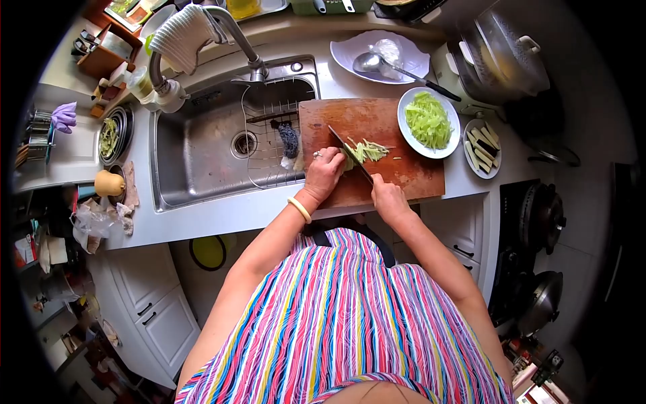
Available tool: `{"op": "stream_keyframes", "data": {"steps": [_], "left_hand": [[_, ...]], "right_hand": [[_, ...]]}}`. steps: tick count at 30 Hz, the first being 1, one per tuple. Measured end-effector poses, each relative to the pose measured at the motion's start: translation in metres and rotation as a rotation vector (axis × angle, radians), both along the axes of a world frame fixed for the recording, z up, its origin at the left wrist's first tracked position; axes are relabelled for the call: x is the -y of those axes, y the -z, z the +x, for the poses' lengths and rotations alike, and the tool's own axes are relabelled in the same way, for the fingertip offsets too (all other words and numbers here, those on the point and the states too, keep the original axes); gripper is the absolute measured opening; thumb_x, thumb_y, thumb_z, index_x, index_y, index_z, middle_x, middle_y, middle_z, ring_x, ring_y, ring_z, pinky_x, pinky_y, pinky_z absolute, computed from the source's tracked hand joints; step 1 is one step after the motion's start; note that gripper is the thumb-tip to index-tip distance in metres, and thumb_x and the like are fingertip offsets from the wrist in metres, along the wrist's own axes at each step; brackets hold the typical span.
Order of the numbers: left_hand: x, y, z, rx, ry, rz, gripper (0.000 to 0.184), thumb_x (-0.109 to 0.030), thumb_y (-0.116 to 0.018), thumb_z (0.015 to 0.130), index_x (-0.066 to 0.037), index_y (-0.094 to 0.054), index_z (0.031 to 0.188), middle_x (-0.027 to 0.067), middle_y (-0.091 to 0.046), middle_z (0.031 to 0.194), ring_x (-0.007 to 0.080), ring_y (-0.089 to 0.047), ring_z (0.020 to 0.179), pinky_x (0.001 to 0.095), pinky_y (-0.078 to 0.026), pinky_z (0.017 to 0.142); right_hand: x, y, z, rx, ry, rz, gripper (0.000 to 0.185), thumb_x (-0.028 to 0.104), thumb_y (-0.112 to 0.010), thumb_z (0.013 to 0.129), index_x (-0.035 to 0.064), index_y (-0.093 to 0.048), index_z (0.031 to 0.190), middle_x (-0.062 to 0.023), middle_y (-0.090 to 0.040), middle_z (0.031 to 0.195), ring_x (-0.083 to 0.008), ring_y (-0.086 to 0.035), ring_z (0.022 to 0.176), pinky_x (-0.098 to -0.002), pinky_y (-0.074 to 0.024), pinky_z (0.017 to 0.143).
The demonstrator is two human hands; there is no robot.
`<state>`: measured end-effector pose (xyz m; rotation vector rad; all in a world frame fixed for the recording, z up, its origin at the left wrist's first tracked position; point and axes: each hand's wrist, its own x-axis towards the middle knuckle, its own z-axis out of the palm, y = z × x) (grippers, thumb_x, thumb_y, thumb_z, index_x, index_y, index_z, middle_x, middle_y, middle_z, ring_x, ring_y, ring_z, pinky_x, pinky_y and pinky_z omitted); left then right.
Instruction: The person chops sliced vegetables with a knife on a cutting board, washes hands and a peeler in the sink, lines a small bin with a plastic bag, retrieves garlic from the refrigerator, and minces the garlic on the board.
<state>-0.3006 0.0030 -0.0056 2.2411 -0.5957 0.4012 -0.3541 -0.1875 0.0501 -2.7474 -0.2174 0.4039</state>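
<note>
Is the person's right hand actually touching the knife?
Touching. The head view shows it: the fingers of the right hand are wrapped around the near end of the knife, with the blade reaching out over the board.

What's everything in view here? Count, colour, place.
Board: one, brown, overlapping sink
Sink: one, grey, left
Rack: one, silver, in sink
Faucet: one, silver, behind sink
Towel: one, striped, over faucet
Knife: one, dark, right hand
Shreds: many, green, board, plate
Plates: two, white, right
Sticks: several, two-tone, right plate
Dish: one, white, behind board
Ladle: one, silver-black, on dish
Pans: two-plus, dark, far right
Clutter: uncounted, mixed, edges
Garment: one, striped, on person
Left hand: one, bangled, on shreds
Right hand: one, bare, holding knife
</note>
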Motion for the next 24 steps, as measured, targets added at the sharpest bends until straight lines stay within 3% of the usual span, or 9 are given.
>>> {"op": "stream_keyframes", "data": {"steps": [17,24], "left_hand": [[0.004,0.011,-0.003,-0.058,-0.012,0.000,0.015,-0.005,-0.062,0.078,-0.003,-0.058,0.093,0.0142,-0.057,0.095,0.0340,-0.058,0.084,0.0395,-0.049,0.072],[-0.017,-0.001,-0.006,-0.069,-0.002,-0.062,0.022,-0.001,-0.060,0.076,-0.003,-0.055,0.097,0.0137,-0.054,0.101,0.0330,-0.057,0.090,0.0385,-0.049,0.076]], "right_hand": [[-0.011,-0.027,-0.002,-0.019,-0.006,0.031,0.016,0.010,-0.051,0.085,0.0009,-0.046,0.098,-0.0257,-0.061,0.068,-0.0435,-0.062,0.069,-0.0542,-0.0487,0.063],[-0.005,-0.004,-0.007,-0.038,0.008,-0.009,0.017,0.010,-0.050,0.085,0.0009,-0.046,0.100,-0.0264,-0.061,0.068,-0.0443,-0.062,0.069,-0.0544,-0.0490,0.063]]}}
